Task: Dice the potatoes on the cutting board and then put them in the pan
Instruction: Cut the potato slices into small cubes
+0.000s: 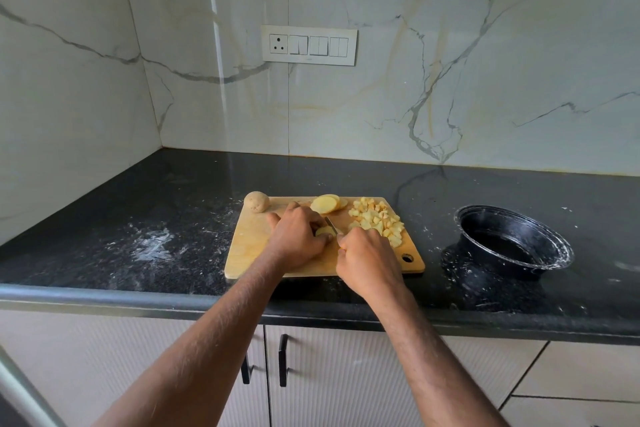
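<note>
On the pale wooden cutting board (249, 246), the left hand (298, 236) curls its fingers over a yellow potato piece (325, 231), just left of the small steel knife (331, 224) gripped by the right hand (369, 260).

Left hand (298, 236) curled, palm down; right hand (367, 258) fisted (both forearms extended forward)

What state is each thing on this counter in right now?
Whole potato: unpeeled, uncut, at the board's far left corner.
Potato slices: cut, stacked on the board.
Diced potato: heaped at the board's right.
Potato piece: held by the left hand, being cut.
Knife: gripped by the right hand.
Pan: no potato in it yet.
Cutting board: flat on the counter.
</note>
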Tool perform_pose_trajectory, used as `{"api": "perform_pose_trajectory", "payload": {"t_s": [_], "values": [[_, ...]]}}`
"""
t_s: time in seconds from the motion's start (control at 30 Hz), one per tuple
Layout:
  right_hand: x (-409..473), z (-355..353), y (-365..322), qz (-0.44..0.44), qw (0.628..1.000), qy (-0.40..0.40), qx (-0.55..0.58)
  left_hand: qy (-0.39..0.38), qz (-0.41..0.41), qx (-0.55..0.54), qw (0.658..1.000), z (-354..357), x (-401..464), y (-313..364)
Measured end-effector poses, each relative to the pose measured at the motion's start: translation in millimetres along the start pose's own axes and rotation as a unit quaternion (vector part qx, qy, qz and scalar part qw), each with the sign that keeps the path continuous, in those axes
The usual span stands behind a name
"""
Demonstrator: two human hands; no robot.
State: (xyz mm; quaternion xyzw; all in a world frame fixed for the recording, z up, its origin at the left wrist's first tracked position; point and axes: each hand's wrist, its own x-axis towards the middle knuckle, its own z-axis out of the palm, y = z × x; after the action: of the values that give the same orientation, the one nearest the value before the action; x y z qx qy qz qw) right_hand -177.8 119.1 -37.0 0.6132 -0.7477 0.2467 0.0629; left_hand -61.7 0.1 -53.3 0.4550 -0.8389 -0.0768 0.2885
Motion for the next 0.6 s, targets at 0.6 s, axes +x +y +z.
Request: {"api": "perform_pose_trajectory", "payload": {"t_s": [0.6], "values": [[-21,-8,26,0.016,0.996,0.055,0.062,0.016,-0.022,-0.001,1.000,-7,-6,3]]}}
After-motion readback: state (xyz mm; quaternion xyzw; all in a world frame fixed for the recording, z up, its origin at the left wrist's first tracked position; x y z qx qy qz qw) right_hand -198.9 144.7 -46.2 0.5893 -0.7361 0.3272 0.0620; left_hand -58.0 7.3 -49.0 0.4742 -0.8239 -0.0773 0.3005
